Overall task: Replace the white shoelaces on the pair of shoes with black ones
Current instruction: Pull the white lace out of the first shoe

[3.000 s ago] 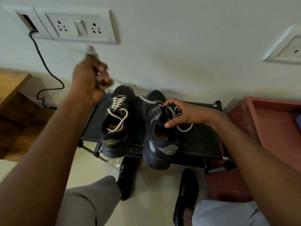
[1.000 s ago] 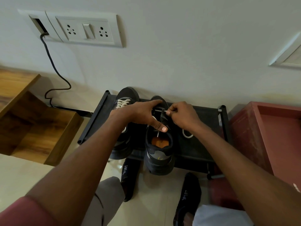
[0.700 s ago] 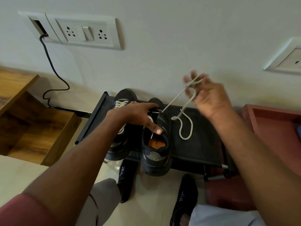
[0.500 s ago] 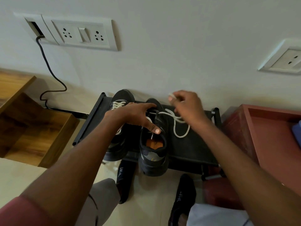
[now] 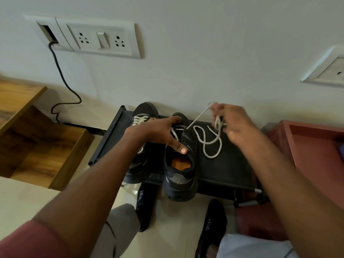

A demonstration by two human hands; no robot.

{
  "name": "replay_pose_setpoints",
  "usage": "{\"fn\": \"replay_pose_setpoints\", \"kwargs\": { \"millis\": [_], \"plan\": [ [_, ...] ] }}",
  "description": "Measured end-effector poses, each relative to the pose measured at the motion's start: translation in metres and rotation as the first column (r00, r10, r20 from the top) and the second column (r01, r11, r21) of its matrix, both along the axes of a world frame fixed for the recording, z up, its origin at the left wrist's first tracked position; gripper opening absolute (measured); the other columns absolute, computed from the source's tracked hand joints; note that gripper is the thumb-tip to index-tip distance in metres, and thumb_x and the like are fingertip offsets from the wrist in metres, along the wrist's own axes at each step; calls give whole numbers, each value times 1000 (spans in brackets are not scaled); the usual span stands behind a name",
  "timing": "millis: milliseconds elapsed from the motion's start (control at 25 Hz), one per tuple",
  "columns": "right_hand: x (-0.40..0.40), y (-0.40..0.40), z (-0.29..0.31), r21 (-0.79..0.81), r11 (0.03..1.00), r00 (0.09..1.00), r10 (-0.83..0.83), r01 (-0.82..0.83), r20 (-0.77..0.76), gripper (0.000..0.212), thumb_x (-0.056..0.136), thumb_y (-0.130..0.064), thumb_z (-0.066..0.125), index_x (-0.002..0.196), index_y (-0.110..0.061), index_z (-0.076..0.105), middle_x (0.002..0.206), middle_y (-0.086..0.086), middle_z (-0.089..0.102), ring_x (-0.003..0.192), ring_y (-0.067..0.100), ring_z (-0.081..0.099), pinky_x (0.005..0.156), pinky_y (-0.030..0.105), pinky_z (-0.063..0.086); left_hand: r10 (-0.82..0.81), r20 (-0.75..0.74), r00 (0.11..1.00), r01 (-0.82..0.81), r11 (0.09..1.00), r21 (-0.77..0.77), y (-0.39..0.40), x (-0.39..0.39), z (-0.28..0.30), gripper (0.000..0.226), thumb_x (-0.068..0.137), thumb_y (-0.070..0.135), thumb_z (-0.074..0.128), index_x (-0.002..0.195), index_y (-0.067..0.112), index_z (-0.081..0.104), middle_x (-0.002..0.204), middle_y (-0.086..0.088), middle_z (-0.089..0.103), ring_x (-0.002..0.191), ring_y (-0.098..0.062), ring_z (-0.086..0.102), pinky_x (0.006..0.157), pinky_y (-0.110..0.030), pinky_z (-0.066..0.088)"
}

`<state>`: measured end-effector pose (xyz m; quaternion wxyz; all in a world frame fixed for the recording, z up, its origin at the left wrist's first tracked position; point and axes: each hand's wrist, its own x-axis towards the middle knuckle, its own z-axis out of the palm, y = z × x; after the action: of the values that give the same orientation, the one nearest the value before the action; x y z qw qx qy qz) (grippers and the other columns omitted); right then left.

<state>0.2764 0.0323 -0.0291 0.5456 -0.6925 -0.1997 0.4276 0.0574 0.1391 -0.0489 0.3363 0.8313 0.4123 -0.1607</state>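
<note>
Where the pale plaster wall [image 5: 204,53] meets the cream tiled floor [image 5: 28,198], a low black fabric-topped shoe rack [image 5: 223,164] stands between an open wooden box [image 5: 37,146] and a reddish-brown wooden tray [image 5: 316,155]. On the rack sit two dark grey sports shoes side by side, toes to the wall: the left shoe [image 5: 141,112] has its white lace [image 5: 139,120] threaded through it, while the right shoe [image 5: 179,175], orange insole showing, has its heel over the rack's front edge. The left hand [image 5: 158,133] rests across both shoes, fingers spread straight, thumb pressing the right shoe's tongue. The right hand [image 5: 232,123], raised just beside that shoe, has its fingers curled round a loose white shoelace [image 5: 210,144], one strand running taut to the shoe's upper eyelets, the rest looping on the rack. Two feet in black socks [image 5: 212,226] stand on the floor below. A white switch panel [image 5: 100,38] with a dark cable [image 5: 61,75] is on the wall.
</note>
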Motion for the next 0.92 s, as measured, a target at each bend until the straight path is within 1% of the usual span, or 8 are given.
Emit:
{"fn": "replay_pose_setpoints", "kwargs": {
  "millis": [160, 200, 280, 360, 520, 680, 840, 920],
  "plan": [
    [14, -17, 19, 275, 951, 873, 10, 143, -488, 16, 103, -21, 57, 90, -16, 65, 91, 2, 76, 93, 19, 74, 85, 40, 54, 8, 8, 1000, -8, 1000, -21, -2, 1, 2, 146, 28, 97, 79, 154, 59, 15, 164, 4, 38, 154, -34, 25, 120, -62, 30],
    [2, -17, 18, 254, 965, 920, 43, 62, -389, 19, 106, -22, 55, 92, -13, 65, 89, 3, 76, 86, 19, 75, 81, 39, 56, 10, 8, 1000, -10, 1000, -25, -2, 1, 2, 146, 28, 97, 78, 154, 59, 15, 164, 4, 38, 154, -34, 25, 120, -62, 30],
    [-21, -9, -2, 59, 979, 966, 179, -193, 185, 22, 105, -28, 61, 98, -9, 70, 84, 4, 75, 71, 15, 71, 70, 35, 59, 11, 1, 1000, -11, 1000, -7, -2, 1, -1, 147, 29, 99, 76, 155, 58, 13, 165, 4, 38, 155, -36, 25, 121, -62, 28],
    [-38, -1, -28, -211, 928, 731, 372, -307, 572, 23, 95, -40, 75, 101, -18, 76, 86, 0, 75, 74, 14, 70, 70, 34, 58, -1, -15, 1000, 1, 1000, 12, -3, 2, 2, 147, 31, 99, 75, 156, 56, 12, 166, 4, 36, 155, -37, 22, 122, -62, 25],
    [-54, -1, -55, -264, 936, 703, 350, -234, 619, 19, 86, -40, 84, 93, -23, 79, 86, -2, 75, 82, 17, 70, 70, 37, 58, -61, 13, 998, 60, 998, 20, -7, 5, 9, 139, 48, 87, 81, 161, 47, 12, 167, 4, 35, 155, -33, 27, 126, -52, 21],
    [-50, 5, -54, -435, 863, 503, 503, -256, 703, 18, 99, -32, 70, 96, -15, 74, 88, 6, 73, 83, 27, 68, 72, 39, 56, -34, 10, 999, 34, 999, 6, -7, 4, 5, 145, 33, 99, 75, 157, 55, 14, 164, 3, 40, 153, -35, 30, 123, -58, 27],
    [-43, 4, -50, -278, 944, 948, 241, -179, 208, 21, 106, -20, 56, 98, -7, 70, 90, 11, 68, 85, 29, 65, 75, 40, 52, -2, 24, 1000, 3, 999, -33, -6, 3, 5, 143, 30, 97, 78, 155, 59, 19, 162, 6, 42, 151, -31, 34, 121, -57, 32],
    [-26, 5, -33, -120, 993, 934, -59, 18, -353, 18, 108, -7, 48, 97, -5, 63, 92, 15, 66, 90, 30, 67, 88, 47, 57, -12, 38, 999, 14, 999, -51, -3, 2, 6, 141, 34, 93, 81, 156, 54, 22, 160, 5, 45, 147, -29, 41, 120, -55, 35]
  ]
}}
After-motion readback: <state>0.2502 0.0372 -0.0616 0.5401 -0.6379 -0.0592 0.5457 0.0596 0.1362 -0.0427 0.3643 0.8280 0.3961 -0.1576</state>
